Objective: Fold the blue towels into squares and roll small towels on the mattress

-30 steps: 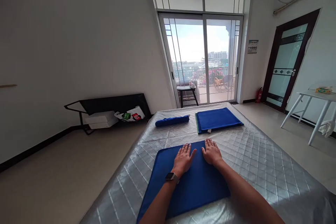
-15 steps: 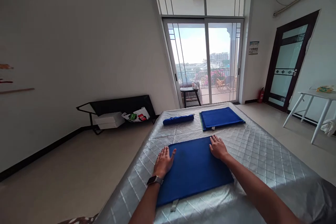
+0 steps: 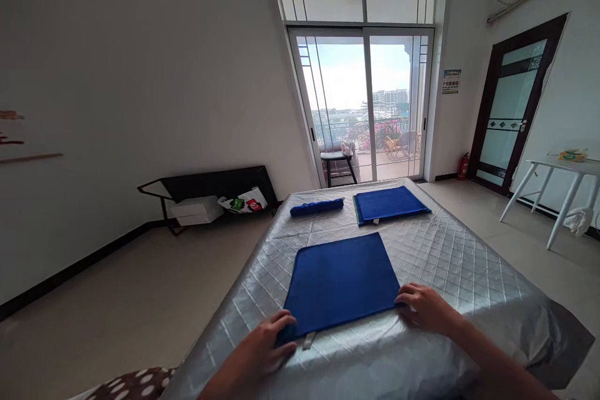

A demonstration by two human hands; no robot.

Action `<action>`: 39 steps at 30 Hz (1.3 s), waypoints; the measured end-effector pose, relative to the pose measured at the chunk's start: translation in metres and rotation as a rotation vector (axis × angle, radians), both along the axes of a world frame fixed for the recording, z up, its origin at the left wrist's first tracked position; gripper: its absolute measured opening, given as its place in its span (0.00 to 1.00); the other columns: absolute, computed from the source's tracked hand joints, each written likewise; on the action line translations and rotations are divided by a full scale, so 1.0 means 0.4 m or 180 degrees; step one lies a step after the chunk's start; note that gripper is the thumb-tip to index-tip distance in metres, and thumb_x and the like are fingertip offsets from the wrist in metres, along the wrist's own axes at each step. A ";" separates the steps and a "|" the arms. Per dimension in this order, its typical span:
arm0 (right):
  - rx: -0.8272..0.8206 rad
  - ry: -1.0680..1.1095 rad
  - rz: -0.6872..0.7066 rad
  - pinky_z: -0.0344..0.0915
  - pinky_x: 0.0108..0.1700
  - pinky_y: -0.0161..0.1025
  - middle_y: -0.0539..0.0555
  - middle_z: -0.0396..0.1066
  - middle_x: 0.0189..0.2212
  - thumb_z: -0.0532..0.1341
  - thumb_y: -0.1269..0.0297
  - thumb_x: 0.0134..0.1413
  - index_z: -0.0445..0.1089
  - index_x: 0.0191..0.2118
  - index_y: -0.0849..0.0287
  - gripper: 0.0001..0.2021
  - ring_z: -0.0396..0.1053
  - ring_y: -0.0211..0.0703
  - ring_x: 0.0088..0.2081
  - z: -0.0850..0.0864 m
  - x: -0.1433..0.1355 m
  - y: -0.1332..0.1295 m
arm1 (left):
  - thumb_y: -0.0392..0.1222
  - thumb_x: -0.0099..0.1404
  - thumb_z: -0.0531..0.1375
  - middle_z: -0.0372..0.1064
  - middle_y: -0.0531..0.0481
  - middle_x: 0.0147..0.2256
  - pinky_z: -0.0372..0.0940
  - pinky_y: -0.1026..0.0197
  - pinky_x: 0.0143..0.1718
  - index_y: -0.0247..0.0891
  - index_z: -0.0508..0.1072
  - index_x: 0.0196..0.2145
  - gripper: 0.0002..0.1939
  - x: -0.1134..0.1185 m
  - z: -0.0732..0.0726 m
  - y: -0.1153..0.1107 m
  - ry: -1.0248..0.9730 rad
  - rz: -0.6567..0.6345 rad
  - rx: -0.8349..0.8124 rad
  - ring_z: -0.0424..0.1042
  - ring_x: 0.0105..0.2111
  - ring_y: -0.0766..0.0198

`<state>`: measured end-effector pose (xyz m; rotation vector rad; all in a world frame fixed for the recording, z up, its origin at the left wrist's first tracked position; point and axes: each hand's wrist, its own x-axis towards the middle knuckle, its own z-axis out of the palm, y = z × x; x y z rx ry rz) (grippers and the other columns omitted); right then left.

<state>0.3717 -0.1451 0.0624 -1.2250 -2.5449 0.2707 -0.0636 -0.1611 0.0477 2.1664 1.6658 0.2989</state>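
Note:
A flat blue cloth [image 3: 344,281] lies on the silver quilted cover [image 3: 435,250], a small white tag [image 3: 308,341] at its near edge. My left hand [image 3: 269,344] is at the near left corner, thumb and fingers on either side of it. At the near right corner, my right hand [image 3: 422,306] has its fingertips closed on the edge. Farther back lie a rolled blue cloth [image 3: 317,207] on the left and a stack of folded blue cloths [image 3: 391,204] on the right.
Left of the bed a black folding frame [image 3: 215,184] holds white boxes [image 3: 194,209] and a printed bag [image 3: 244,201]. A stool [image 3: 338,156] stands by the sliding glass door. A white table [image 3: 562,167] is at the right. Spotted brown fabric [image 3: 135,384] shows at the lower left.
Both hands have moved from the cloth's upper sides toward me, down to its near corners. Their flat, spread fingers have curled around the corners.

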 end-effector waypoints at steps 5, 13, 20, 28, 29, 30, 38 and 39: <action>0.0665 -0.0596 0.0067 0.68 0.44 0.37 0.56 0.76 0.38 0.54 0.73 0.63 0.75 0.39 0.57 0.12 0.73 0.44 0.40 -0.005 -0.018 0.002 | 0.50 0.66 0.54 0.73 0.54 0.54 0.68 0.58 0.55 0.50 0.78 0.43 0.14 -0.019 -0.025 -0.051 -0.0149 0.0075 0.0392 0.74 0.51 0.58; 0.0662 -0.0765 -0.0049 0.68 0.41 0.37 0.56 0.76 0.39 0.54 0.73 0.64 0.74 0.39 0.58 0.11 0.74 0.43 0.39 0.006 -0.025 0.001 | 0.48 0.70 0.50 0.76 0.55 0.52 0.67 0.57 0.57 0.50 0.78 0.48 0.18 0.003 -0.008 -0.058 0.0237 -0.0009 0.0754 0.74 0.53 0.59; 0.0811 -0.1055 0.0070 0.69 0.39 0.36 0.56 0.76 0.39 0.55 0.77 0.61 0.74 0.38 0.59 0.11 0.74 0.44 0.40 0.000 -0.027 0.004 | 0.39 0.69 0.50 0.76 0.53 0.52 0.68 0.52 0.57 0.49 0.77 0.47 0.17 0.021 0.001 -0.062 0.0568 -0.0018 0.0831 0.73 0.54 0.57; 0.1297 -0.0483 -0.0411 0.65 0.28 0.32 0.52 0.76 0.34 0.55 0.76 0.60 0.71 0.38 0.56 0.10 0.74 0.38 0.28 0.012 -0.014 0.016 | 0.37 0.71 0.50 0.78 0.49 0.37 0.73 0.62 0.39 0.41 0.74 0.41 0.12 0.021 0.017 -0.063 0.0646 -0.0205 0.2826 0.79 0.37 0.62; 0.1336 -0.0248 -0.0436 0.66 0.29 0.32 0.51 0.76 0.34 0.55 0.76 0.60 0.71 0.39 0.56 0.10 0.75 0.39 0.28 0.030 -0.003 0.016 | 0.37 0.72 0.50 0.77 0.50 0.34 0.73 0.63 0.38 0.41 0.73 0.41 0.11 0.025 0.035 -0.065 0.0626 -0.0232 0.3108 0.78 0.35 0.63; 0.1378 -0.0017 -0.0418 0.67 0.30 0.32 0.51 0.76 0.34 0.55 0.75 0.60 0.71 0.41 0.55 0.10 0.76 0.39 0.29 0.052 0.010 0.014 | 0.37 0.72 0.51 0.77 0.51 0.33 0.73 0.63 0.37 0.41 0.73 0.41 0.11 0.029 0.059 -0.069 0.0618 -0.0278 0.3353 0.78 0.33 0.64; 0.2011 0.0586 0.0171 0.74 0.33 0.35 0.54 0.77 0.38 0.54 0.65 0.68 0.69 0.50 0.54 0.10 0.76 0.38 0.32 0.306 0.142 -0.052 | 0.33 0.72 0.49 0.77 0.49 0.40 0.71 0.67 0.37 0.43 0.73 0.42 0.14 0.072 0.327 -0.113 0.0378 -0.1185 0.3285 0.77 0.37 0.65; 0.2080 0.0563 0.0184 0.74 0.34 0.34 0.54 0.77 0.39 0.54 0.63 0.68 0.69 0.51 0.54 0.11 0.76 0.38 0.32 0.335 0.157 -0.063 | 0.33 0.72 0.49 0.77 0.49 0.40 0.71 0.68 0.36 0.44 0.73 0.42 0.14 0.078 0.360 -0.118 0.0268 -0.1287 0.3210 0.77 0.37 0.65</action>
